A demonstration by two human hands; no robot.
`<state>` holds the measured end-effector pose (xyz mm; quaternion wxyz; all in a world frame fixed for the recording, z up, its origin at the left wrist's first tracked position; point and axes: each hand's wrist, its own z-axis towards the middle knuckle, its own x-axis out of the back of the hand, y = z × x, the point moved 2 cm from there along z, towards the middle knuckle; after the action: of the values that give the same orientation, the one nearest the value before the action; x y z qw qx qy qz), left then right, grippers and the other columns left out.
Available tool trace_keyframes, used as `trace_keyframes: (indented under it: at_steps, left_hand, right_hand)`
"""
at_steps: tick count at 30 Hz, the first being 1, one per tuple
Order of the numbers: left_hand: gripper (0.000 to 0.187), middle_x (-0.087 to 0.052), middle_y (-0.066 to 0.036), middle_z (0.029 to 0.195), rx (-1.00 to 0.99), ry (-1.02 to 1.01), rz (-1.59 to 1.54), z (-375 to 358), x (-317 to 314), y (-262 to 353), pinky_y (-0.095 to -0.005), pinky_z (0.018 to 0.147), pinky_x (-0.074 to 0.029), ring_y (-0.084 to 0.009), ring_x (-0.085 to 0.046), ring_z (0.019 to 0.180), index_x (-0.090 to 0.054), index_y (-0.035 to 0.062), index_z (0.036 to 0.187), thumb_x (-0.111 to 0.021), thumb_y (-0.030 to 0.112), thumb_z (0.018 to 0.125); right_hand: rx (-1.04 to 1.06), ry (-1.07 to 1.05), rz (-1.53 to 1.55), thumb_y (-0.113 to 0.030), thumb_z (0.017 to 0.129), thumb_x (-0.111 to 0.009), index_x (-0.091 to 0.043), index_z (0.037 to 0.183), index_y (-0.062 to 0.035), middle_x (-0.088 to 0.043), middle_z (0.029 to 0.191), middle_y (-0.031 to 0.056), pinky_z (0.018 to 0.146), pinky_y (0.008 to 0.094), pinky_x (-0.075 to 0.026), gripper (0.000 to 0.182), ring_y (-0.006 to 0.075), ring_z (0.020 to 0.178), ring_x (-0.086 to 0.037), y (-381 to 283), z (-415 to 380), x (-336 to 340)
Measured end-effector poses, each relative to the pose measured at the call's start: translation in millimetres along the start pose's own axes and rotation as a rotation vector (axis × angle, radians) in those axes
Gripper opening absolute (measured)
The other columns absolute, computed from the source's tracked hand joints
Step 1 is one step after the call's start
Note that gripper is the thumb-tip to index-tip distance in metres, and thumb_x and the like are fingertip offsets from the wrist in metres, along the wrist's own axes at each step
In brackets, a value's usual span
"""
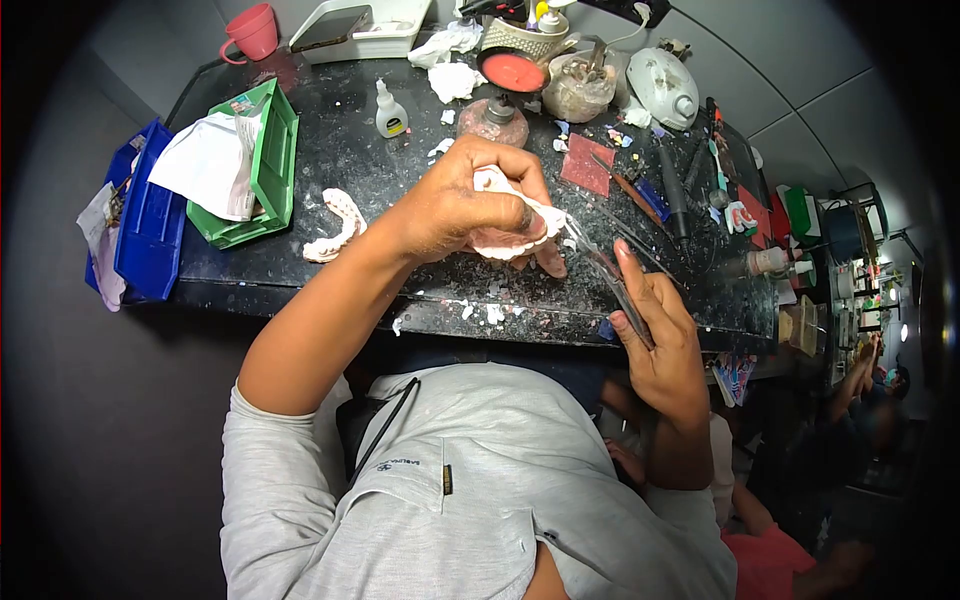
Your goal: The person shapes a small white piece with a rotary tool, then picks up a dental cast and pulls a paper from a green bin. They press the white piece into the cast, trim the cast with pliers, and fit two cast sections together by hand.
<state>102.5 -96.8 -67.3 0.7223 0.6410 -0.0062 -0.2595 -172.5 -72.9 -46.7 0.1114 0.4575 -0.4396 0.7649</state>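
Observation:
My left hand [480,200] is wrapped round a whitish-pink plaster dental cast [492,242] above the front half of the black table. In my right hand [652,325] is a thin metal tool [612,275], gripped between thumb and fingers. The tool's far end lies at the right edge of the cast; whether it touches is hard to make out. Left of my left wrist, a curved plaster piece [338,228] rests on the table.
Green [290,150] and blue [150,240] bins stand at the left. A dropper bottle [391,112], a glass burner [495,122] and a red wax sheet [587,165] lie beyond my hands. Tools, including a dark handpiece [675,195], lie right. Other people are at the far right.

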Motion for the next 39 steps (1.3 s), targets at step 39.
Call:
trace_keyframes:
  at_steps: [39]
  left_hand:
    - [0.021, -0.068, -0.011, 0.071, 0.034, 0.049, 0.185, 0.8, 2.0, 2.3, -0.0282, 0.048, -0.05, -0.0148, -0.062, 0.053, -0.069, -0.007, 0.081, -0.069, 0.012, 0.072]
  right_hand:
    - [0.04, -0.029, -0.129, -0.014, 0.093, -0.072, -0.053, 0.154, -0.0215, -0.058, 0.092, 0.0094, 0.086, 0.0388, -0.049, 0.065, 0.0261, 0.088, -0.056, 0.0, 4.8, 12.8]
